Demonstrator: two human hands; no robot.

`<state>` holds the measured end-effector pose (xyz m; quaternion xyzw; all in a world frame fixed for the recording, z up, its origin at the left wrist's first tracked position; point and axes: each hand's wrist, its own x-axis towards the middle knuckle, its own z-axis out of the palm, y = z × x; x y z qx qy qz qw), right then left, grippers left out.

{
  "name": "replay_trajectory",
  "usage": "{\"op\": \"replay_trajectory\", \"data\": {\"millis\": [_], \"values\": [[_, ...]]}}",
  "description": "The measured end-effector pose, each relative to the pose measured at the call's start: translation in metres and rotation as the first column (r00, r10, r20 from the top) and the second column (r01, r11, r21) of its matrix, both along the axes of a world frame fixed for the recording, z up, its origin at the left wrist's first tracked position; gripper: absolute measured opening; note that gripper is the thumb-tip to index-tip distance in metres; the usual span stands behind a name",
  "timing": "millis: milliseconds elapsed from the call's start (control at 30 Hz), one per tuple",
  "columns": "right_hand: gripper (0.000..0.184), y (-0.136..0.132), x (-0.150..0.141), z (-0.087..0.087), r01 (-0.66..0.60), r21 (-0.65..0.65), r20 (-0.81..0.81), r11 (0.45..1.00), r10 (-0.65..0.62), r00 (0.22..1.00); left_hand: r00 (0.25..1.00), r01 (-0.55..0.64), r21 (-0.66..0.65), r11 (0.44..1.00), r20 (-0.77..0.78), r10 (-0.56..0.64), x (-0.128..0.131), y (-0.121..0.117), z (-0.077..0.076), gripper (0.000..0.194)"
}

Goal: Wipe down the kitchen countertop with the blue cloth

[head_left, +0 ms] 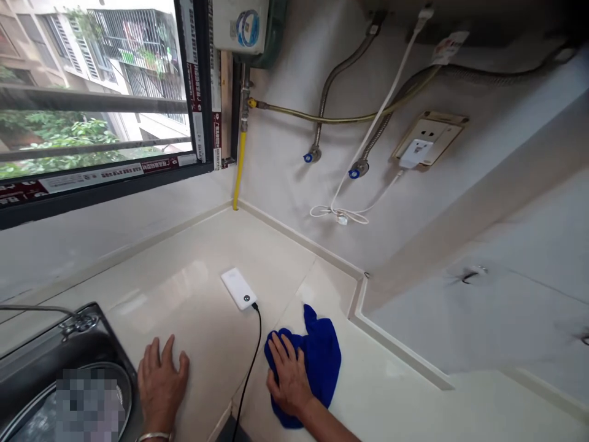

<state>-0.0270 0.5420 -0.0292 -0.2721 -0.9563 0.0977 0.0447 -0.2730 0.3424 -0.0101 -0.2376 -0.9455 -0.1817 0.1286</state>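
My right hand (289,374) lies with its fingers stretched out on a blue cloth (322,353), pressing it onto the pale countertop (202,276). The cloth is bunched, with one corner sticking up toward the wall. My left hand (162,380) rests on the counter beside the sink, fingers spread and nothing under them that I can see. A bangle (155,437) circles the left wrist. Between and beyond the hands a white power bank (239,288) lies flat, with a black cable (252,368) running from it toward me, left of the cloth.
A dark sink (113,344) holding a round basin (129,393) is at the lower left; its contents are blurred out. A raised edge strip (294,236) borders the wall. A yellow pipe (239,169), hoses, a white cord (338,212) and a socket (432,138) are on the wall.
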Motion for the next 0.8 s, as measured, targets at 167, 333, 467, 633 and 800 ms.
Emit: {"op": "replay_trajectory", "data": {"millis": [167, 333, 467, 633, 800], "values": [[0.068, 0.054, -0.017, 0.013, 0.039, 0.058, -0.013, 0.998, -0.039, 0.999, 1.0, 0.016, -0.03, 0.999, 0.006, -0.015, -0.001, 0.0, 0.004, 0.059], [0.062, 0.124, -0.031, 0.016, 0.159, 0.146, -0.011, 0.976, -0.159, 0.987, 0.999, 0.015, -0.045, 0.999, 0.035, -0.014, -0.001, 0.001, 0.008, 0.062], [0.06, 0.173, -0.045, 0.016, 0.239, 0.178, 0.018, 0.955, -0.245, 0.969, 0.999, 0.021, -0.043, 0.999, 0.049, -0.019, -0.001, 0.002, 0.01, 0.063], [0.061, 0.224, -0.064, 0.018, 0.347, 0.214, 0.072, 0.913, -0.369, 0.927, 0.998, 0.018, -0.039, 0.999, 0.064, -0.016, -0.002, 0.003, 0.009, 0.064], [0.065, 0.267, -0.078, 0.017, 0.438, 0.232, 0.109, 0.868, -0.471, 0.875, 0.996, 0.013, -0.045, 0.999, 0.087, -0.009, -0.004, 0.005, 0.008, 0.066]]}}
